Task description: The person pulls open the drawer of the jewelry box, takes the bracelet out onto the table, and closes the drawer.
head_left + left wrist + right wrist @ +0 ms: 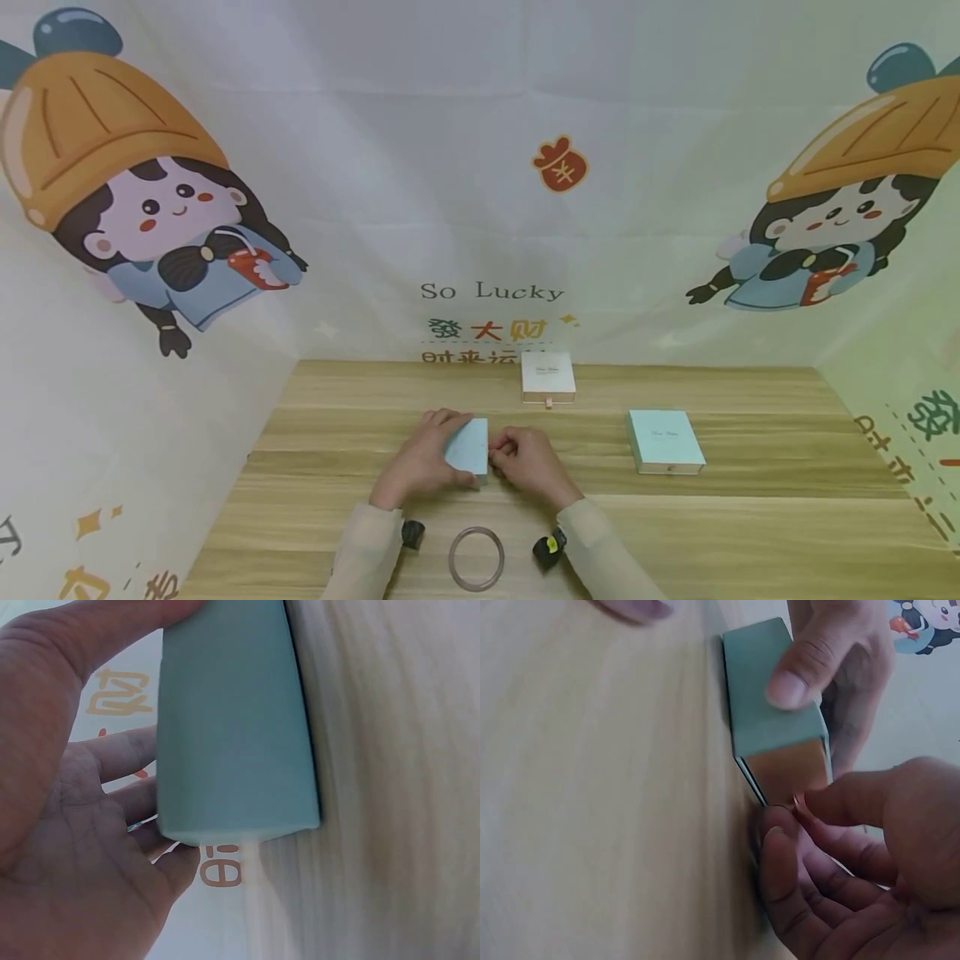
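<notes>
A pale blue-green drawer box (471,446) rests on the wooden table in front of the person. Its left side is held by the left hand (423,458), with the thumb on the near side and the fingers round the far side. At the box's right end, the right hand (531,465) pinches a small ribbon pull tab (799,804) between thumb and fingertips. The brown drawer front (789,769) lies about level with the sleeve's edge in the right wrist view. What the box contains is hidden.
A greyish bangle (476,558) lies between the forearms, close to the person. Behind the hands stands a white drawer box (548,375), near the printed backdrop (480,208). Another blue-green drawer box (666,440) sits to the right on the table (750,433).
</notes>
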A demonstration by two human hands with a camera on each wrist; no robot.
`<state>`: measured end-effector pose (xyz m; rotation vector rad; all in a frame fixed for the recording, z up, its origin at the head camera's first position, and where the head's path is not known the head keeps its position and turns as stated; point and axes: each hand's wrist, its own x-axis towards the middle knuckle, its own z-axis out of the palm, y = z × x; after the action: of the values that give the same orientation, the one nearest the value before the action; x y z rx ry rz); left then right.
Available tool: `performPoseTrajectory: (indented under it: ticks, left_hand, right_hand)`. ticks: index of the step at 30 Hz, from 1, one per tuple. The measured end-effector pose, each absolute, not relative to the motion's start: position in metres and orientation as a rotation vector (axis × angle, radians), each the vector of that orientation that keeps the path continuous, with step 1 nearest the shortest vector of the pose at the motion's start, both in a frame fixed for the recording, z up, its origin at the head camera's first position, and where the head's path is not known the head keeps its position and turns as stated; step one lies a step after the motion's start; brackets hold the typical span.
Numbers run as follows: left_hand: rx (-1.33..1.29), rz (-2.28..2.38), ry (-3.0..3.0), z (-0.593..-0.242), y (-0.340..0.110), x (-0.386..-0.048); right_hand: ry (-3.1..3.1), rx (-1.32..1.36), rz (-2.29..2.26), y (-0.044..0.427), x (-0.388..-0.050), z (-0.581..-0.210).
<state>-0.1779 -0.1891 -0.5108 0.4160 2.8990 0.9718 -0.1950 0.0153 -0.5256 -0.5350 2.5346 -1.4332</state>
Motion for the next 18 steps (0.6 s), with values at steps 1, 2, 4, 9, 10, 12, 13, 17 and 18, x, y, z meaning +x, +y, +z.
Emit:
performPoseTrajectory:
  ticks: [1,2,4,9,10,12,13,17,18]
  left_hand:
    - [0.417,0.97,2.897,-0.51,-0.189,-0.178]
    - [0.419,0.968,2.896,-0.51,-0.189,-0.178]
    - [0.429,0.975,2.891,-0.508,-0.19,-0.177]
    - [0.418,1.062,2.885,-0.503,-0.196,-0.173]
    - [0.396,1.088,2.889,-0.503,-0.197,-0.172]
    - [0.333,1.132,2.9,-0.504,-0.2,-0.17]
    - [0.289,1.159,2.901,-0.505,-0.202,-0.169]
    - [0.121,1.279,2.895,-0.512,-0.205,-0.162]
    - [0.078,1.332,2.88,-0.514,-0.205,-0.16]
  right_hand:
    - [2.55,-0.554,-1.41,0.017,-0.196,-0.524]
    - [2.57,-0.572,-1.385,0.018,-0.198,-0.523]
    - [2.594,-0.589,-1.349,0.021,-0.2,-0.521]
    - [2.619,-0.62,-1.298,0.03,-0.206,-0.514]
    - [2.62,-0.637,-1.29,0.031,-0.208,-0.513]
    - [2.61,-0.666,-1.277,0.034,-0.21,-0.509]
    - [2.603,-0.679,-1.268,0.036,-0.211,-0.507]
    - [2.591,-0.708,-1.208,0.043,-0.217,-0.501]
    - [2.589,-0.71,-1.193,0.044,-0.218,-0.5]
